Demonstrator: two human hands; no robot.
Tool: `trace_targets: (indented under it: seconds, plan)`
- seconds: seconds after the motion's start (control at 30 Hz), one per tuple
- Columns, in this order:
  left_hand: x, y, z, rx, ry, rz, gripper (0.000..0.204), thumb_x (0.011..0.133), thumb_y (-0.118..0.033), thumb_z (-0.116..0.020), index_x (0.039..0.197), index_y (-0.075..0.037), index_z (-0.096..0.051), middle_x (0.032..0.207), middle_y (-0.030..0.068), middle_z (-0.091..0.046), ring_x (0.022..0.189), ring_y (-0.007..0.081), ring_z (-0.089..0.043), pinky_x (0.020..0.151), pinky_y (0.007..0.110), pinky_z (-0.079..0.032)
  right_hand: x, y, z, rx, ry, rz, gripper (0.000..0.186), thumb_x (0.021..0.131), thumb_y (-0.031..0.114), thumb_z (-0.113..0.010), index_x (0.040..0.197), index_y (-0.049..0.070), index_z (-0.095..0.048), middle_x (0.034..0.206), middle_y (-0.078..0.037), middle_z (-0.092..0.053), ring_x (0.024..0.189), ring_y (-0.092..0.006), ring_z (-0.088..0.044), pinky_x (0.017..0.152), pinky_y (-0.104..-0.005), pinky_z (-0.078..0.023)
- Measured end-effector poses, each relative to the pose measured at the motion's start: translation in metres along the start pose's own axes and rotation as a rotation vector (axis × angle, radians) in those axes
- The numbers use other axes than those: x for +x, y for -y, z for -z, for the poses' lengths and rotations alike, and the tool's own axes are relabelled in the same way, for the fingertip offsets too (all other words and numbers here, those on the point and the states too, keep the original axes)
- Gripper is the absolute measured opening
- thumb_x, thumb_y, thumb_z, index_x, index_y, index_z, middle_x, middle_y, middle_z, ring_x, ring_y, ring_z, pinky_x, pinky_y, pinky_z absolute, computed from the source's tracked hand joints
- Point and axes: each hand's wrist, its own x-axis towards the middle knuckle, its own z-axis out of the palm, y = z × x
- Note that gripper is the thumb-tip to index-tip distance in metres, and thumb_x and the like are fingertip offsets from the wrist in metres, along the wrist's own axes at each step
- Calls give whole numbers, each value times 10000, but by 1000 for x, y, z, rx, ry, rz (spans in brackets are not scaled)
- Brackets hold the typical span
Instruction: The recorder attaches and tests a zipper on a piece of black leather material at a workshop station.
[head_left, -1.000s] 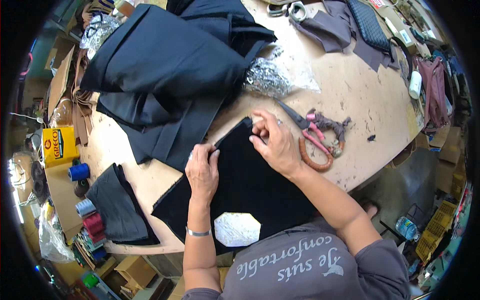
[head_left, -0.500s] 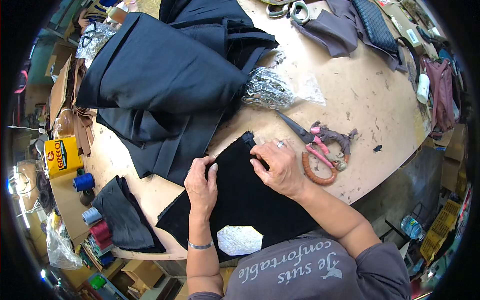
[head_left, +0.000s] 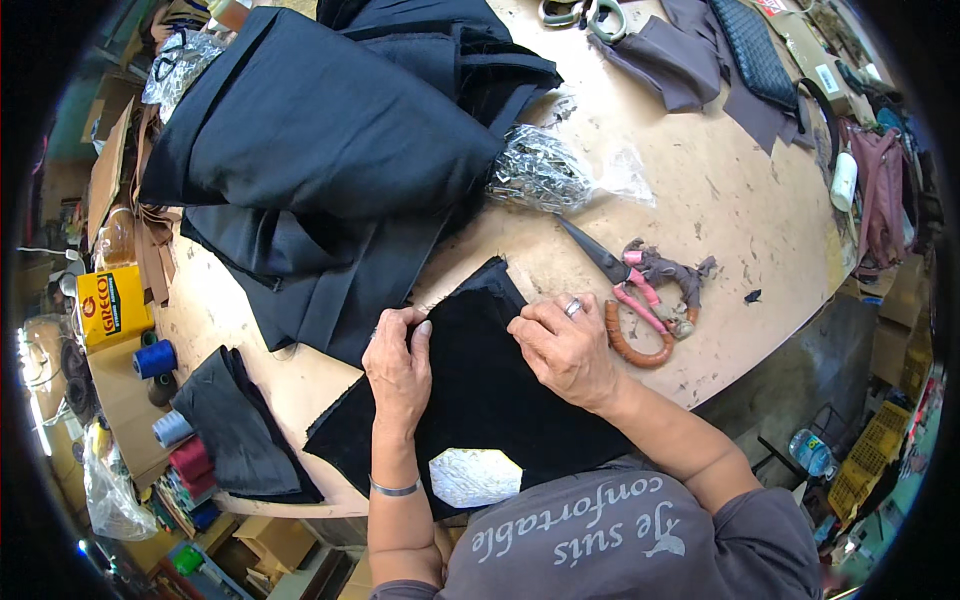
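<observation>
Pinching Black Cloth Along Two Edges

Fingers of the left hand [head_left: 397, 372] are pinching the upper-left edge of the black cloth [head_left: 470, 375], the thumb resting on top. Fingers of the right hand [head_left: 570, 350] are curling in at the right edge, below the top corner; whether they are grasping fabric, I cannot tell. The cloth is lying on the desk [head_left: 770, 225] before the person, its lower part reaching the grey shirt [head_left: 640, 540].

Handling this well probably means keeping both edges evenly taut without stretching them, and smoothing what seems a turned strip near the corner.

Farther out, scissors [head_left: 612, 264] are lying beyond the right hand, and a dark fabric heap [head_left: 330, 140] is spreading beyond the left.

Compared with half a second ago, the right hand is sitting farther down from the corner, leaving more edge showing; the left is holding about the same spot.
</observation>
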Motion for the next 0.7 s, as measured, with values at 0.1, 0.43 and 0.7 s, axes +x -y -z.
trace_targets:
  seconds: [0.1, 0.43, 0.7]
  plan:
    - [0, 1, 0, -3, -9, -20, 113, 776, 8, -591, 866, -5, -526, 807, 128, -563, 731, 306, -583, 656, 362, -453, -2, 0, -1, -3, -5, 6, 215, 654, 45, -679, 848, 106, -608, 909, -13, -590, 768, -189, -553, 727, -351, -356]
    - [-2, 2, -3, -11, -27, -26, 115, 776, -3, -599, 874, -16, -541, 808, 116, -566, 734, 292, -584, 656, 345, -456, 1, 8, 1, -39, 11, -130, 297, 659, 48, -670, 942, 74, -583, 1153, -84, -547, 968, -262, -522, 845, -379, -361]
    - [6, -14, -3, 98, 15, -118, 190, 768, -50, -617, 951, -49, -568, 877, 92, -570, 797, 283, -582, 686, 350, -462, 9, 14, 6, 203, 35, -241, 269, 686, -23, -639, 939, 18, -559, 1123, -159, -530, 1011, -336, -516, 869, -405, -417]
